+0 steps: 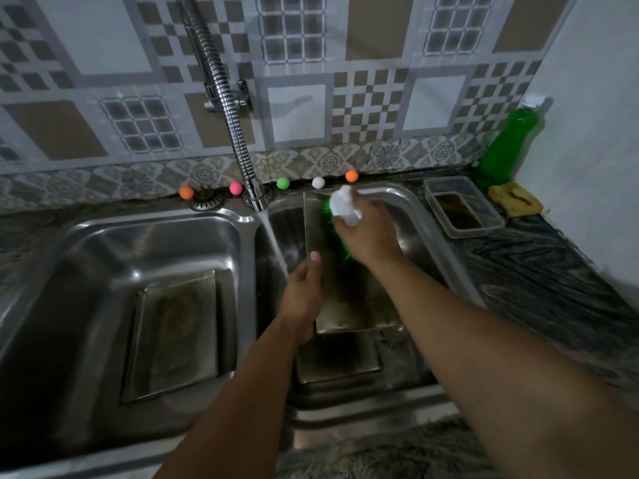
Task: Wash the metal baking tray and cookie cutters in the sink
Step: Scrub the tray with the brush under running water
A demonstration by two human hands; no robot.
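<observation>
Gripping the tray's (349, 299) left edge, the left hand (302, 299) tilts it in the right basin (420, 216); the right hand (368, 236), fingers closed on a brush (344, 205), scrubs at 12 o'clock, clear of the rims.

Green bottle (511, 146) in the corner, yellow cloth (515, 199) beside it, clear plastic container (463, 206) on the counter, five coloured balls (283, 183) along the patterned tile wall (297, 108)

Right basin (420, 216) crowded by tilted tray (345, 299), left basin (103, 257) seemingly open above flat tray (173, 333)
</observation>
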